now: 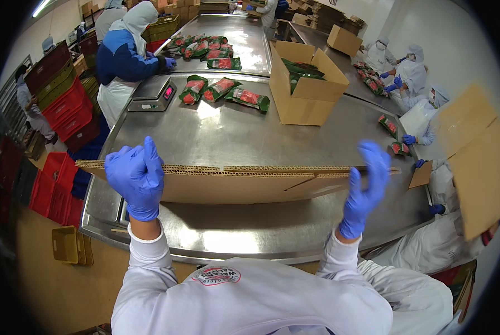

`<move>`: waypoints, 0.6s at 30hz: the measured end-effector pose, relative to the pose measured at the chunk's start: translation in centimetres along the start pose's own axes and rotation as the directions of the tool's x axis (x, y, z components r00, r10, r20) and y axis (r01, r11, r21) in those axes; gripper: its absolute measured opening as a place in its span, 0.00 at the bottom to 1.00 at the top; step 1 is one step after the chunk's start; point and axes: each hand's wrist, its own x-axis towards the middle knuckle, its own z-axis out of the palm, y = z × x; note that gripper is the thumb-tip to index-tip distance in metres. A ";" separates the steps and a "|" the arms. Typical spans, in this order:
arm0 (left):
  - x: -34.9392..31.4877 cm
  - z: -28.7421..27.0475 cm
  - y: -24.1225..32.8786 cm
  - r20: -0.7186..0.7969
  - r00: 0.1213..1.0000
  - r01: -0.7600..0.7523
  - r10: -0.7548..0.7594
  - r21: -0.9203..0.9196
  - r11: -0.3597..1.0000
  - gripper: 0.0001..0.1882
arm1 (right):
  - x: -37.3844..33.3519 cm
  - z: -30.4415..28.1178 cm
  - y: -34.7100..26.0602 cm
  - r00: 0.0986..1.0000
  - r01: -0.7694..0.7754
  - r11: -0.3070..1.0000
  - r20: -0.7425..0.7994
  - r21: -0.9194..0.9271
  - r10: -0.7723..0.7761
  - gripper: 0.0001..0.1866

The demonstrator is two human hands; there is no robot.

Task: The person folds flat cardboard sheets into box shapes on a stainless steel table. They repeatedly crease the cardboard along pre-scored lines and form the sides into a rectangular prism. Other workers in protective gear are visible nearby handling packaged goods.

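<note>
A flattened cardboard box [239, 185] stands on its long edge across the steel table [194, 134], its corrugated layers showing along the top. My left hand [135, 177], in a blue glove, is closed around its left end, with the thumb pointing up. At the other end my right hand [368, 187], also gloved and slightly blurred, is raised with fingers and thumb apart. It overlaps the cardboard from this angle; whether it touches I cannot tell.
Beyond the cardboard are a digital scale [152, 94], several green-and-red packages [220, 89] and an open carton [306, 100] with more packages. Co-workers stand on both sides; one at right holds a cardboard sheet [473, 162]. Red crates [54, 187] are stacked at left.
</note>
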 end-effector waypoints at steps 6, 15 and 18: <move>-1.0 -0.9 -0.5 0.020 0.995 -0.100 0.100 0.009 0.995 0.20 | -0.5 3.7 0.3 1.000 -0.004 1.000 -0.002 -0.003 0.004 0.17; 2.8 -4.6 -2.0 -0.102 0.990 -0.106 0.096 -0.098 0.989 0.19 | 3.0 2.4 -4.3 0.976 -0.086 0.996 -0.201 -0.033 0.078 0.22; 3.0 -5.6 -3.6 -0.054 0.995 -0.093 0.090 -0.053 0.994 0.19 | 2.7 3.2 -5.8 0.985 -0.063 0.998 -0.163 -0.026 0.057 0.22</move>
